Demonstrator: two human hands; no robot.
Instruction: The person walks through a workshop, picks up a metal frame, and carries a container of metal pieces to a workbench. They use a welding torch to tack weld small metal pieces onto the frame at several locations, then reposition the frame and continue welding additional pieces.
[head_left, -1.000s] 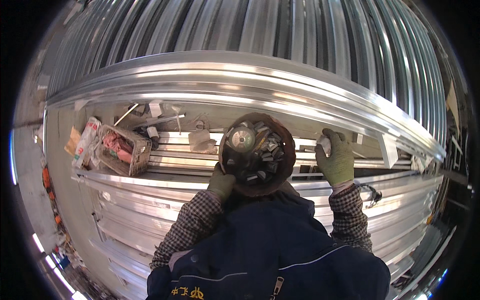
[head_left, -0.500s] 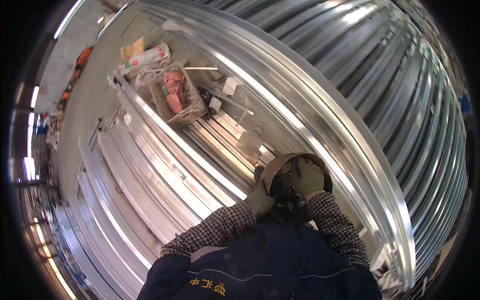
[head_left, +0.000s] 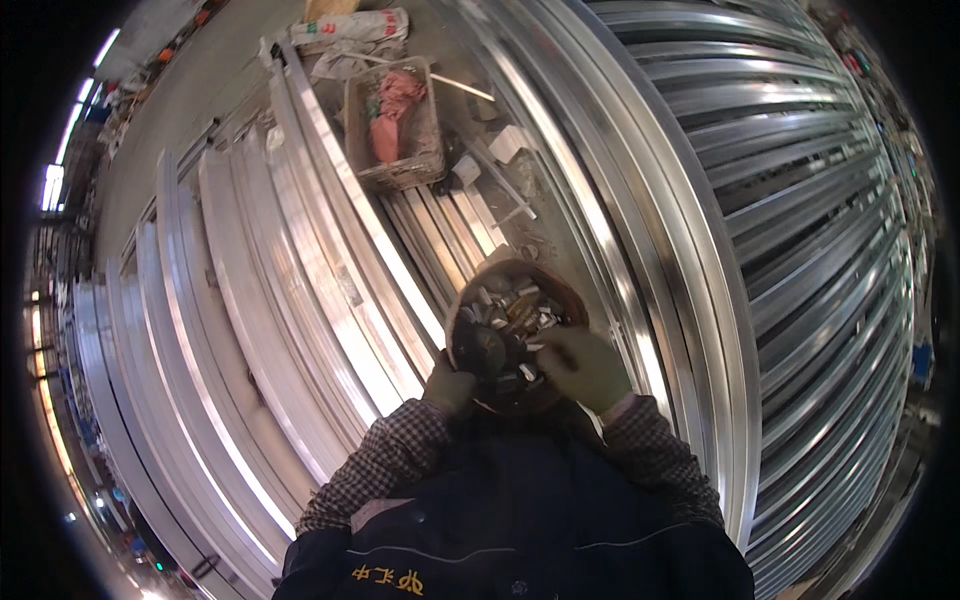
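A round bucket (head_left: 578, 297) with a worn brown rim is held close to my body. Inside lie several small metal pieces (head_left: 520, 312), some silvery and some dark. My left hand (head_left: 449, 388), in a green glove, grips the bucket's left side, with part of its fingers hidden by the wall. My right hand (head_left: 588, 368), gloved likewise, reaches over the right side of the mouth, close above the pieces. Its fingertips are dark and blurred, so I cannot make out whether they hold anything.
Long silvery metal profiles (head_left: 290, 290) lie side by side at left. More bars (head_left: 790, 200) are stacked at right, behind a long rail (head_left: 690, 250). Beyond the bucket stands a dirty crate (head_left: 437, 150) holding a reddish cloth (head_left: 398, 110), near a white sack (head_left: 350, 28).
My view has turned, and the bucket now appears farther left with its contents more visible. My right hand has drawn back from deep inside the bucket to its right side. My left hand stays at its side.
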